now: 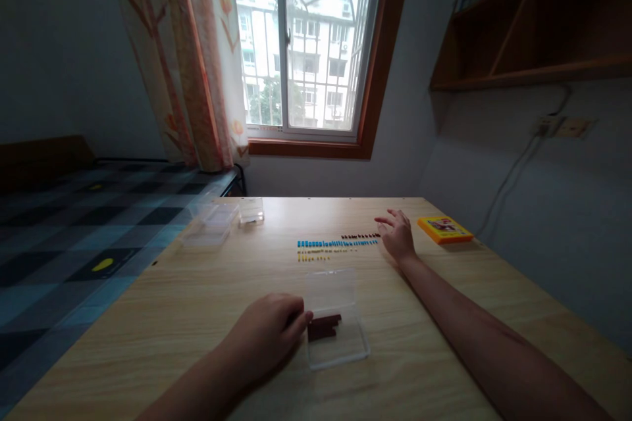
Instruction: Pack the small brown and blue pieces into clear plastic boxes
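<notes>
probably lining up brown bits [359,236] tbh | right hand [396,237] sat loosely spread at their row's end | left hand [275,325] curled by brown strips [324,327] in clear box [353,344], couldn't tell grip | next imo needed light touch

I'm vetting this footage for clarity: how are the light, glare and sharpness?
Head view: the window is overbright, its outdoor scene washed out; head view: the wall shelf sits dark and looks smeared; head view: pale glare lies on the tabletop's far part; head view: the small blue pieces are too soft for fine detail.
</notes>
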`<state>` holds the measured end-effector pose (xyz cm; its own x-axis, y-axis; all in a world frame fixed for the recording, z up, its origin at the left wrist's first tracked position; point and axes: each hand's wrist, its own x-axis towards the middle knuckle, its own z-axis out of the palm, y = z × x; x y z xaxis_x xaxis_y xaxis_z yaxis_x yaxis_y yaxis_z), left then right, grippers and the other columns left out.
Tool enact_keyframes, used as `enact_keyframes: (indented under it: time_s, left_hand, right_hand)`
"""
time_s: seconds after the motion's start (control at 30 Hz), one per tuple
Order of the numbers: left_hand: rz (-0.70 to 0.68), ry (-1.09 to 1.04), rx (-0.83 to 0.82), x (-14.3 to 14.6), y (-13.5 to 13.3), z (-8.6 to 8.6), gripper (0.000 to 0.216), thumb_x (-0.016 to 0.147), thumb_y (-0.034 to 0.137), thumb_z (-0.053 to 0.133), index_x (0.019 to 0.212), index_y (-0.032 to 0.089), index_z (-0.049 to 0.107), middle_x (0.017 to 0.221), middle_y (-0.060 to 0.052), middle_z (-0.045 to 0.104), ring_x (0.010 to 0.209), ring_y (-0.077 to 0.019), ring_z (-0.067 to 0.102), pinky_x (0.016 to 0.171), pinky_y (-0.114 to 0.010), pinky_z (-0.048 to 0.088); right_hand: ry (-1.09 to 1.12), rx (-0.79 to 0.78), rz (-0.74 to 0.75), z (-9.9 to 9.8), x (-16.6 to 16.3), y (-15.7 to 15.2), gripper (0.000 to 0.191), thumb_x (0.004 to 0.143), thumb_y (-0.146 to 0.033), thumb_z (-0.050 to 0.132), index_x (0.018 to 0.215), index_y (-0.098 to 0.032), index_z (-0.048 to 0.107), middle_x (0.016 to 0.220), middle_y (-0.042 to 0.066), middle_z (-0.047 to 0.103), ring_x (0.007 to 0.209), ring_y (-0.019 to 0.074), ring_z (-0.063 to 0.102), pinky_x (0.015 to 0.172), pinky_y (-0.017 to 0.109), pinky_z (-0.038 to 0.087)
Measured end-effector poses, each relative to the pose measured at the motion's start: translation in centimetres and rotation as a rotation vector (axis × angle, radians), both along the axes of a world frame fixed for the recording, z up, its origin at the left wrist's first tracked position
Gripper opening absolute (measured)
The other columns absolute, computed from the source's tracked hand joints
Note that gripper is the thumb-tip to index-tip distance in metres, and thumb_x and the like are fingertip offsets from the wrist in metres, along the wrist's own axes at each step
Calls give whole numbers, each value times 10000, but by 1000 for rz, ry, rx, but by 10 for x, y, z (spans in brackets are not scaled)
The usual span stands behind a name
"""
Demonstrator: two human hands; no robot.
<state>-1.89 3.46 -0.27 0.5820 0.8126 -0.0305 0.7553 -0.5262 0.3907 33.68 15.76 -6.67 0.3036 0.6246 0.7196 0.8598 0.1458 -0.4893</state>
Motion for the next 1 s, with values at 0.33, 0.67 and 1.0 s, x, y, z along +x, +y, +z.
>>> enact_keyframes:
  time_s: [0.33,0.67,1.0]
  left_hand:
    - [-4,0,-1,-1,2,-1,374,952,417,411,698,203,583,763,-47,675,719,-195,589,648,-305,348]
    - [14,-6,1,-1,3,1,391,950,430,393,671,203,547,730,-45,656,701,-193,581,645,-302,347]
    - [15,-12,2,-3,4,-2,388,952,434,399,669,205,532,731,-41,654,706,-193,583,643,-295,348]
  right_hand:
    - [-108,-203,42,23,28,-6,172,795,-277,654,864,-209,796,1161,109,673,1118,275,566,1033,435,397]
    - [-171,-582,104,38,44,-8,245,957,-340,603,1121,-163,644,1178,81,643,1043,214,623,916,439,520]
    - [-180,-817,146,36,48,-15,254,962,-347,594,1145,-178,640,1172,76,641,979,201,639,842,383,554]
